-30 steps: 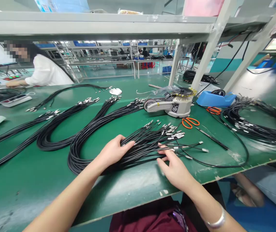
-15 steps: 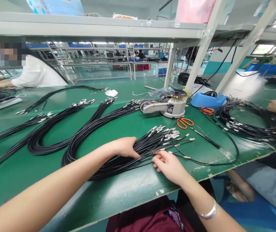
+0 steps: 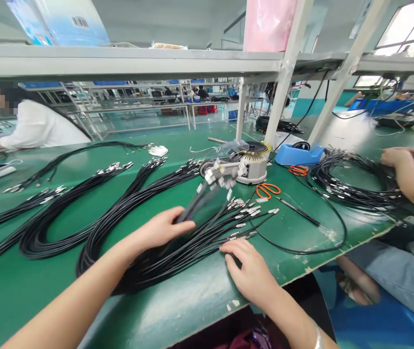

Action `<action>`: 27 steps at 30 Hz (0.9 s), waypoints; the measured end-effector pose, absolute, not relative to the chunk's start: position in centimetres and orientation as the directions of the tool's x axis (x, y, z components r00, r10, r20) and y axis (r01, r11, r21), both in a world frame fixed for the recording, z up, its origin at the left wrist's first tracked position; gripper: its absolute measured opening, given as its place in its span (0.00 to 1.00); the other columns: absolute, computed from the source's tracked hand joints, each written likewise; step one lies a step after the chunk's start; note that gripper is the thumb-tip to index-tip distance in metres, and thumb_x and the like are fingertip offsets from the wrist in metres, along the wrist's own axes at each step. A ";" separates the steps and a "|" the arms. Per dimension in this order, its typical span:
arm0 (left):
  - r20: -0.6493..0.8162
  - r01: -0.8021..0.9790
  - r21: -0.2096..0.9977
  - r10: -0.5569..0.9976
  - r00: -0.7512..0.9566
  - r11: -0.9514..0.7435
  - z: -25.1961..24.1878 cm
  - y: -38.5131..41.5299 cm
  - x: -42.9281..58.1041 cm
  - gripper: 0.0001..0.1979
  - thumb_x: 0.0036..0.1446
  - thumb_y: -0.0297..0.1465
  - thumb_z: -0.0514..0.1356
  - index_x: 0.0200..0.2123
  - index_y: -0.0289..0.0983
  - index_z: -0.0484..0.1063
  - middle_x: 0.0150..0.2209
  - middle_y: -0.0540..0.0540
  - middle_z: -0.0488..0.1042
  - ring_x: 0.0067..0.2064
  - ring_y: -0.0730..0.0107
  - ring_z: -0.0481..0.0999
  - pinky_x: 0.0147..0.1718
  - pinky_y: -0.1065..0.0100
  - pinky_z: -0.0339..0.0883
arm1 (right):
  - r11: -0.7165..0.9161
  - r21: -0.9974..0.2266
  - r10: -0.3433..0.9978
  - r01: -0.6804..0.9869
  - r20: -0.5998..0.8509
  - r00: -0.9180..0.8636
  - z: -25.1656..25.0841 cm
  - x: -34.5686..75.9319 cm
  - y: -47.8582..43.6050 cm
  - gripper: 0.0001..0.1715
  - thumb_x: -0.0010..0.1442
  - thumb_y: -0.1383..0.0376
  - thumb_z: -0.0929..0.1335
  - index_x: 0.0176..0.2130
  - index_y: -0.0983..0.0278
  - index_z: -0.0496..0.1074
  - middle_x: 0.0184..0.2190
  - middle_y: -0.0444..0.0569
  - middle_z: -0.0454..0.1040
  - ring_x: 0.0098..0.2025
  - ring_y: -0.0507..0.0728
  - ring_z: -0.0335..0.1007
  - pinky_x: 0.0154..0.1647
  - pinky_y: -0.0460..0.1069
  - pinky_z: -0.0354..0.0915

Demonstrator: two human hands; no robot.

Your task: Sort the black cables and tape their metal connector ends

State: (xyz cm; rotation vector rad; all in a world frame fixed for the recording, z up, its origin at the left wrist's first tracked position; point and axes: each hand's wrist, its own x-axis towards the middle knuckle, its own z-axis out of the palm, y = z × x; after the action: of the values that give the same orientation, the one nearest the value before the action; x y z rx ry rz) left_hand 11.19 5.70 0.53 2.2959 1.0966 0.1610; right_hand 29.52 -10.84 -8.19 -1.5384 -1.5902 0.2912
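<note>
My left hand (image 3: 165, 227) is closed around part of a bundle of black cables (image 3: 195, 201), lifting their ends off the table. The white-tagged ends of that lifted part are blurred by motion. Below it the other black cables (image 3: 192, 249) of the same pile lie spread on the green table, their silvery-white ends pointing right. My right hand (image 3: 246, 269) rests at the near edge of this pile, thumb and fingers apart, fingertips at the nearest cables. Whether it touches them I cannot tell.
Behind the pile stand a round tape dispenser (image 3: 252, 167), orange-handled scissors (image 3: 268, 190) and a blue tape holder (image 3: 297, 154). A black pen-like tool (image 3: 297, 211) lies to the right. More cable bundles (image 3: 65, 223) curve at left. A co-worker's hands (image 3: 403, 165) handle coiled cables (image 3: 355, 186).
My left hand has raised part of the cable bundle and moved left. My right hand's fingers have opened from a pinch. The view has tilted up and shifted slightly right.
</note>
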 end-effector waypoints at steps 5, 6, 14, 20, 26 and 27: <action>-0.075 0.803 0.303 0.827 0.557 -0.513 -1.6 4.4 12.0 0.28 0.55 0.51 0.50 0.48 0.36 0.68 0.38 0.41 0.75 0.39 0.56 0.74 0.37 0.62 0.64 | 0.165 -0.707 0.885 0.688 0.413 0.213 -8.3 31.8 -12.1 0.14 0.59 0.72 0.62 0.38 0.61 0.74 0.38 0.50 0.75 0.42 0.57 0.70 0.45 0.52 0.67; -0.038 0.806 0.289 0.835 0.549 -0.516 -1.8 3.7 11.7 0.30 0.56 0.52 0.48 0.52 0.35 0.65 0.41 0.40 0.74 0.42 0.55 0.73 0.39 0.61 0.64 | 0.163 -0.695 0.876 0.700 0.428 0.221 -8.4 32.6 -12.5 0.14 0.59 0.72 0.62 0.38 0.61 0.74 0.39 0.50 0.75 0.43 0.57 0.69 0.46 0.52 0.67; 0.109 0.696 0.059 0.698 0.708 -0.716 -5.0 1.0 8.4 0.28 0.60 0.47 0.48 0.59 0.38 0.61 0.46 0.41 0.74 0.44 0.56 0.72 0.45 0.57 0.65 | -0.040 -0.543 0.916 0.839 0.315 0.247 -8.5 36.3 -11.6 0.16 0.58 0.66 0.65 0.47 0.59 0.72 0.45 0.49 0.73 0.47 0.61 0.67 0.49 0.57 0.64; 0.275 0.622 0.111 0.626 0.730 -0.775 -3.9 0.5 8.8 0.24 0.57 0.45 0.55 0.54 0.40 0.66 0.51 0.40 0.70 0.50 0.57 0.69 0.48 0.57 0.65 | -0.030 -0.657 0.871 0.753 0.352 0.342 -8.0 37.7 -11.0 0.11 0.59 0.68 0.64 0.41 0.59 0.73 0.42 0.47 0.73 0.42 0.56 0.69 0.46 0.51 0.65; 0.295 0.392 0.299 0.475 0.829 -0.870 -3.8 -3.8 15.4 0.12 0.63 0.29 0.50 0.43 0.38 0.71 0.40 0.45 0.73 0.41 0.69 0.70 0.41 0.67 0.67 | 0.106 -0.563 0.939 0.819 0.328 0.104 -8.4 38.4 -10.8 0.07 0.59 0.66 0.67 0.37 0.58 0.75 0.36 0.45 0.74 0.41 0.56 0.67 0.45 0.51 0.63; 0.282 0.374 0.313 0.461 0.841 -0.873 -4.1 -4.1 16.7 0.12 0.63 0.29 0.49 0.42 0.37 0.72 0.39 0.45 0.73 0.40 0.68 0.70 0.41 0.67 0.68 | 0.125 -0.544 0.942 0.830 0.328 0.073 -8.4 38.4 -10.6 0.07 0.59 0.65 0.67 0.37 0.58 0.75 0.36 0.46 0.74 0.41 0.56 0.66 0.45 0.51 0.63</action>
State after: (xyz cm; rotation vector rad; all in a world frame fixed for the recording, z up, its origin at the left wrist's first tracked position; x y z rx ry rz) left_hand 16.65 -4.08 -4.13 2.7745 0.6400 0.5154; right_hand 38.39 -10.63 -8.42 -1.7185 -1.7691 0.2255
